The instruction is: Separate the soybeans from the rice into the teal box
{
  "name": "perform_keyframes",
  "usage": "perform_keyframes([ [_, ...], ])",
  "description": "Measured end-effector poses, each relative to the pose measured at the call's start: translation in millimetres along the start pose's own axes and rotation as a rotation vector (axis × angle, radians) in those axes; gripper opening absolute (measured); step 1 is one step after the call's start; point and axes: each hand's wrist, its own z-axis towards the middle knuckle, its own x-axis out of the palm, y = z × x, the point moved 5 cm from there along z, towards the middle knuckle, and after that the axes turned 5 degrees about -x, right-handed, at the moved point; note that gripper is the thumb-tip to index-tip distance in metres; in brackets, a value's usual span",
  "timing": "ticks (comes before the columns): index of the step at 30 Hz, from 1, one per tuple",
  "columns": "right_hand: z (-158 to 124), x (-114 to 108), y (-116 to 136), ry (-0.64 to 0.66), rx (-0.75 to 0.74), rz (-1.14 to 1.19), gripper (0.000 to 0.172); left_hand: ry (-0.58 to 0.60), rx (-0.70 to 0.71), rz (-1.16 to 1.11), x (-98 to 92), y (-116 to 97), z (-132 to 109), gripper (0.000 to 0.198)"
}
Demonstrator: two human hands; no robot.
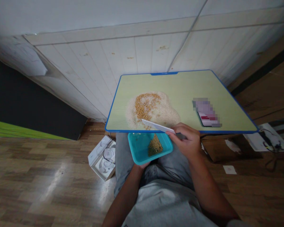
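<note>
Card: thin, flat, white and straight-edged, the card [157, 126] is at the table's near edge, left of that edge's middle.
Card's line: its long axis runs nearly along the near edge, on a slant; the free end points left and a little toward the far edge, at the beans, and the other end lies at the right hand. Contact with the tabletop I cannot tell.
Right hand: the right hand [188, 138] grasps the card's right end between thumb and fingers, at the near edge.
Beans: small, round, smooth and tan, the beans [142, 107] form a loose curved band on the rice, toward the left edge.
Rice: pale, fine-grained, the rice [169, 110] spreads in a low, uneven patch around and under them.
Tub: teal, rectangular with rounded corners, the tub [135, 151] sits just below the near edge, holding more beans heaped in a rough triangle.
Left hand: the left hand [144, 165] is under the tub's near side, mostly hidden; how its fingers close I cannot tell.
Table: pale yellow-green top, blue rim; the table [186, 85] also bears a flat phone [209, 121] by the near edge, toward the near right corner.
Floor: wood-grained planks; an open white box [101, 157] holds a thin dark cord.
</note>
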Motion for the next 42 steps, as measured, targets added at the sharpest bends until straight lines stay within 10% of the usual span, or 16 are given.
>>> perform_keyframes([
  [42,4,17,2,0.025,-0.081,0.089,0.015,-0.058,0.029,0.079,8.3,-3,-5,0.063],
])
